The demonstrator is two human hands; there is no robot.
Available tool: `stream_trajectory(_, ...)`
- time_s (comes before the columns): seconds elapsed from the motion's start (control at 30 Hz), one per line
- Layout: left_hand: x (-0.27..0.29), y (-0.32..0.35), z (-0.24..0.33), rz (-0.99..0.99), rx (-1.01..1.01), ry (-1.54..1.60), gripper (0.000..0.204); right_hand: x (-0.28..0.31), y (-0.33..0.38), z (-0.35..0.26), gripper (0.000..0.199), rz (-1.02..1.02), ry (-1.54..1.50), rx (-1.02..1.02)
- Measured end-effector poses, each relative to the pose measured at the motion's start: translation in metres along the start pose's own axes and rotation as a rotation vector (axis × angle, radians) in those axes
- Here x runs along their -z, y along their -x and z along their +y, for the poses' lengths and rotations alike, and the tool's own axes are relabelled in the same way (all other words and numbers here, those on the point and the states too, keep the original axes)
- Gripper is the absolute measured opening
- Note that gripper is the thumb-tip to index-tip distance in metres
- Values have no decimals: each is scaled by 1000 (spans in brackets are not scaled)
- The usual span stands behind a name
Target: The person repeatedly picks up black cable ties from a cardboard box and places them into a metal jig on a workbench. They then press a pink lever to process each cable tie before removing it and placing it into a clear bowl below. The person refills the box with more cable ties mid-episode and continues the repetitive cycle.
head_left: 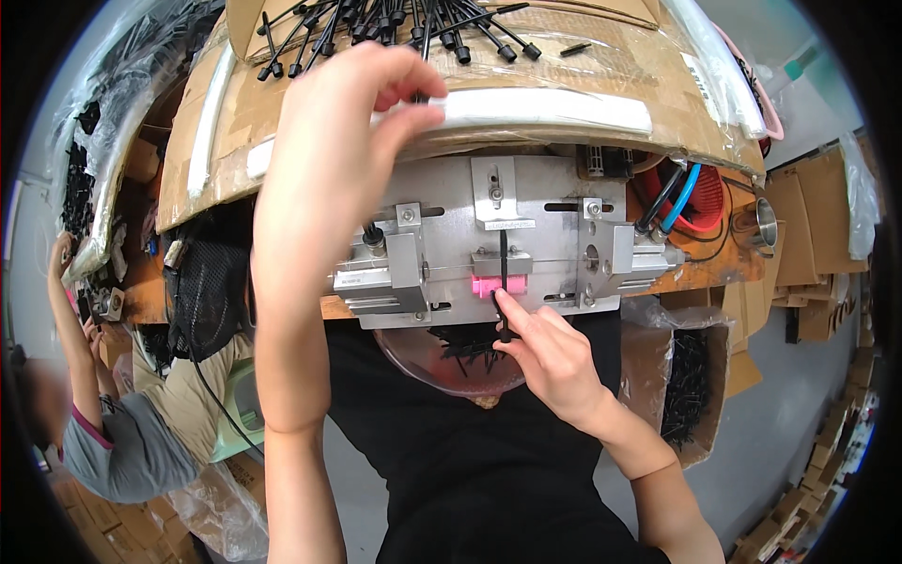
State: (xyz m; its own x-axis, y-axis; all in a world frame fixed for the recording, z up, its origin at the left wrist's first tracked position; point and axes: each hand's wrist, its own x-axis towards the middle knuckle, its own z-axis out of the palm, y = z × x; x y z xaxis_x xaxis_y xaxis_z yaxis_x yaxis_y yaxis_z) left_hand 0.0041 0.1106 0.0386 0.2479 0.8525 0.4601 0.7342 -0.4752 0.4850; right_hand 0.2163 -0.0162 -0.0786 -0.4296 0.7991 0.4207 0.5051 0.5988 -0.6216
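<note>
My right hand (554, 362) is closed on the lower end of a thin black plastic rod (504, 252), pinched between thumb and fingers. That rod lies lengthwise across a pink block (486, 284) on the metal fixture (554, 197), its far end close to a small bracket (495, 193). Over the cardboard at the back, my left hand (362, 122) has its fingers curled in a pinch. A black rod end shows between its thumb and index finger, partly hidden by them. Beyond it lies a pile of similar black rods (460, 52) with thicker heads.
Metal clamps (409, 258) flank the fixture's middle. Under its front edge sits a clear bowl (413, 362) with black rods. A box (719, 395) of black pieces stands right; a red basket (700, 211) and blue tube (681, 197) sit behind. Another person (141, 442) works at left.
</note>
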Motion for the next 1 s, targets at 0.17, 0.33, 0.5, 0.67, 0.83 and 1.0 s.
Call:
stream_trajectory(0.17,-33,106,57,95,-12,-134,63,30,-4,-7,64,79,6,-33)
stream_trajectory(0.33,-83,158,71,-111,-12,-258,63,54,-1,-12,56,154,18,-150)
stream_trajectory(0.5,-91,154,72,-196,21,-228,65,63,-1,-11,52,210,-14,-173)
stream_trajectory(0.67,-82,151,73,-229,17,-212,66,67,-5,-11,50,218,-16,-166)
stream_trajectory(0.83,-48,109,60,-159,-5,-108,58,77,-35,-3,41,267,101,-22)
stream_trajectory(1.0,-26,-26,-11,228,-103,-314,16,94,-144,14,13,317,331,139)
